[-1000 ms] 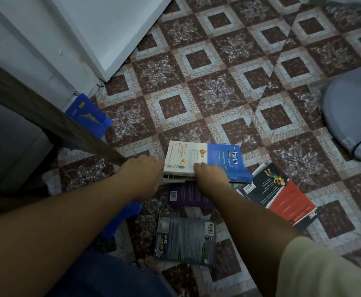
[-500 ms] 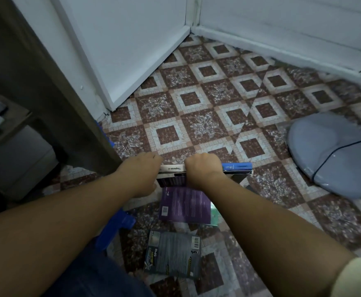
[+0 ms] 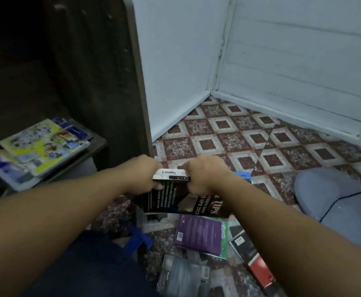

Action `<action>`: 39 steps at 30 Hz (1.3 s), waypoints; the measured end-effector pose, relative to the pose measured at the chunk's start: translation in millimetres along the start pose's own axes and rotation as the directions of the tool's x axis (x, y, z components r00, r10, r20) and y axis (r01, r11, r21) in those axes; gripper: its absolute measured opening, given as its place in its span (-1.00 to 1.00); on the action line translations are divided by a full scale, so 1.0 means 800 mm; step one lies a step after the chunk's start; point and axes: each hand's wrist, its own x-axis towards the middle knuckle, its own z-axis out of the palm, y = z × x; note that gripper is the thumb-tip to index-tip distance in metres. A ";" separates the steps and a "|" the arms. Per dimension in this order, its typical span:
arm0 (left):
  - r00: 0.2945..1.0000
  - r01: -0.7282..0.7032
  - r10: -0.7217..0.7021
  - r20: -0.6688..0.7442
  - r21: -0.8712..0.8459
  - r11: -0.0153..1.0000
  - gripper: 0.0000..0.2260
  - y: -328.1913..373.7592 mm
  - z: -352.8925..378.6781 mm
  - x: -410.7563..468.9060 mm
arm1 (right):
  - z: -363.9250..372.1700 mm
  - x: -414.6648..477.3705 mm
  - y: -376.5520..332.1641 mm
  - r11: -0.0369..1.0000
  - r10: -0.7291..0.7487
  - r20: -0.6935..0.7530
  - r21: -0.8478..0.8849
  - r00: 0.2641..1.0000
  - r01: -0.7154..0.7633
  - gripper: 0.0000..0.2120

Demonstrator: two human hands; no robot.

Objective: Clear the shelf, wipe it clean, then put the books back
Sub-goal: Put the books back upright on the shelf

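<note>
We see the left hand (image 3: 142, 175) and right hand (image 3: 203, 176) each clenched round an end of a small stack of books (image 3: 171, 198), held above the tiled floor (image 3: 239, 136) beside the dark shelf unit (image 3: 102, 82). Inside it, colourful books (image 3: 42, 144) lie flat at the board's front edge. A purple book (image 3: 199, 234) lies on the floor.

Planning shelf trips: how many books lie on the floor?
4: purple book, green book under it, black-and-red book right of them, grey book nearest; others may be hidden.
</note>
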 end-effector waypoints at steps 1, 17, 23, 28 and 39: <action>1.000 -0.003 0.003 -0.008 0.009 1.000 -0.83 -0.005 -0.014 -0.013 | -0.012 -0.002 -0.002 0.998 -0.002 -0.002 0.058 1.000 0.002 -0.86; 0.897 0.342 -0.301 -0.323 0.077 0.936 -0.79 -0.144 -0.146 -0.271 | -0.193 0.037 -0.170 0.973 -0.226 -0.017 0.049 0.974 0.226 -0.73; 0.689 0.595 -0.490 -0.535 0.031 0.803 -0.78 -0.207 -0.156 -0.370 | -0.226 0.081 -0.294 0.925 -0.381 -0.291 -0.107 0.878 0.365 -0.66; 0.427 0.819 -0.446 -0.786 0.127 0.559 -0.65 -0.263 -0.098 -0.426 | -0.205 0.132 -0.399 0.857 -0.514 -0.506 -0.269 0.693 0.439 -0.59; 0.588 0.809 -0.773 -0.238 0.189 0.557 -0.60 -0.360 0.100 -0.397 | -0.009 0.207 -0.493 0.699 -0.659 0.095 -0.290 0.746 0.654 -0.54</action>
